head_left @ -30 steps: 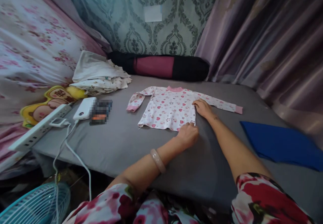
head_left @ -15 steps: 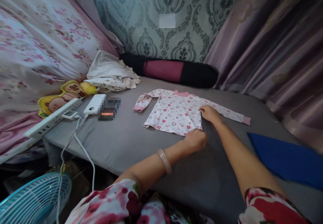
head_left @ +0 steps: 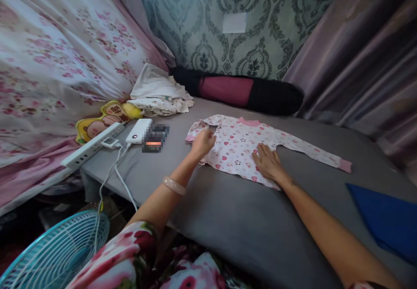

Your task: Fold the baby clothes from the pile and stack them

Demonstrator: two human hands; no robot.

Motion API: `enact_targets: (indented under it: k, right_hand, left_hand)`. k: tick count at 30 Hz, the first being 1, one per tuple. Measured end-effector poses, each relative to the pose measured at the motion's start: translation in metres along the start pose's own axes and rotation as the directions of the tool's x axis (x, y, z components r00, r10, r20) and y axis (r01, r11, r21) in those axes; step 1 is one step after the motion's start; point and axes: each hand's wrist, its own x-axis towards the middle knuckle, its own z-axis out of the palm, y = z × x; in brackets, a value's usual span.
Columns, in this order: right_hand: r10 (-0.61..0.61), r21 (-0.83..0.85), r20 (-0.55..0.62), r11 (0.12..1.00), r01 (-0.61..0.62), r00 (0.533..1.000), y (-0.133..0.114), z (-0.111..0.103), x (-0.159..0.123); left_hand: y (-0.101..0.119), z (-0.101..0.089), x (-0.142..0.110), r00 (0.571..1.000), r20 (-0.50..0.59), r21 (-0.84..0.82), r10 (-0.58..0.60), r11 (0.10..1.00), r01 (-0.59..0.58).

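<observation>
A small long-sleeved child's shirt (head_left: 237, 152), white with pink hearts and flowers, lies spread on the grey bed sheet. Its pink collar points away from me, and its right-hand sleeve stretches out to the side. My left hand (head_left: 204, 143), with a pale bangle on its wrist, is at the shirt's left side by the bent sleeve. Its fingers are curled together on the fabric there, partly hiding that sleeve. Flat on the lower right of the shirt front rests my right hand (head_left: 269, 163), fingers stretched out.
Left of the shirt are a blurred dark object (head_left: 155, 138), a white power bank (head_left: 140, 130), a power strip (head_left: 93, 145) with cables, and a yellow cushion (head_left: 94, 126). Folded cloths (head_left: 161, 91) and a black-and-maroon bolster (head_left: 226, 90) lie behind. Blue folder-like sheet (head_left: 384, 219) right; fan (head_left: 61, 245) lower left.
My left hand has left the lower right hem and moved across to the shirt's left side. My right hand has let go of the right edge and flattened on the front. The view has shifted left.
</observation>
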Motion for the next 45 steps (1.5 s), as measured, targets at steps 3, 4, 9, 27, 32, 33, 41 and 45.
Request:
enact_targets:
  k: [3,4,9,27,32,33,41,45]
  right_hand:
    - [0.012,0.102,0.017,0.995,-0.014,1.000,0.007,-0.009,0.008]
    - [0.029,0.152,0.008,0.988,-0.030,1.000,0.011,-0.013,0.010]
    - [0.312,0.119,-0.143,0.948,-0.297,0.939,0.035,-0.032,0.005]
    - [0.371,0.123,0.139,0.913,-0.388,0.918,0.048,-0.033,-0.003]
    - [0.389,0.140,0.151,0.901,-0.410,0.909,0.047,-0.036,-0.001]
    - [0.392,0.152,0.167,0.896,-0.416,0.905,0.048,-0.036,0.000]
    - [0.418,0.191,0.098,0.883,-0.429,0.903,0.066,-0.040,0.013]
    - [0.415,0.139,0.043,0.898,-0.417,0.909,0.049,-0.053,0.025]
  left_hand:
    - [-0.044,-0.012,0.013,0.983,-0.121,0.092,-0.137,0.985,0.148]
    - [-0.055,-0.016,0.016,0.973,-0.128,0.117,-0.191,0.972,0.206]
    - [-0.081,-0.033,0.023,0.933,-0.009,0.094,-0.360,0.929,0.359]
    - [-0.085,-0.054,0.062,0.940,0.106,0.155,-0.325,0.939,0.307]
    - [-0.088,-0.066,0.083,0.967,-0.113,0.262,-0.228,0.932,0.250]
    - [-0.090,-0.066,0.087,0.966,-0.157,0.244,-0.205,0.940,0.240]
    - [-0.115,-0.058,0.108,0.949,-0.315,0.070,0.026,0.998,-0.004]
    - [-0.130,-0.047,0.110,0.929,-0.340,-0.080,-0.145,0.989,0.125]
